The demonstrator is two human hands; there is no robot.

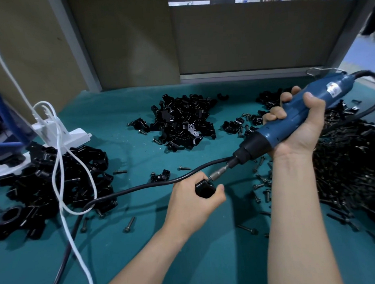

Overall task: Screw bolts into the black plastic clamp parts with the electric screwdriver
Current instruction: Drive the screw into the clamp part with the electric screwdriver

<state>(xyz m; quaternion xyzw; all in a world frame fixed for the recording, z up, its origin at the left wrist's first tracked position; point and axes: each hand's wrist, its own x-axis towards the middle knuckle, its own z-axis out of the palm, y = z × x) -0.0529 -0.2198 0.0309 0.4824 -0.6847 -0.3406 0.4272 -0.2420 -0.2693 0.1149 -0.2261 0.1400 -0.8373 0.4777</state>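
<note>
Both hands are clamped on work and well apart. Right hand (pixel 298 127) is wrapped round the body of the electric screwdriver (pixel 287 119), thumb on its upper side. Left hand (pixel 193 201) pinches one black clamp part (pixel 204 189) between thumb and fingers, low at centre above the mat.

Teal mat (pixel 186 263) covers the bench. On it, by size:
- bolt heap (pixel 349 170), dark and dense, right edge, behind the right forearm;
- left pile of clamp parts (pixel 56 186), near the left edge;
- centre pile of clamp parts (pixel 181 123), further back.

Screwdriver: blue housing with a black nose. Its long axis is tilted, running from upper right down to lower left. The rear end, with a wire hanger, sits highest at the upper right. The bit (pixel 220 173) points down-left and meets the top of the held clamp part. I cannot tell whether a bolt is seated under the tip.

Black cord (pixel 141 187) crosses the mat from near the nose toward the lower left. White cable (pixel 62 188) loops over the left pile from a white power strip (pixel 61 135).

Loose bolts (pixel 129 224) are scattered between the piles and under the right forearm.

Label (pixel 334 91): a pale sticker with a red mark near the rear of the housing. Its print is too blurred to read. No brand is legible.
</note>
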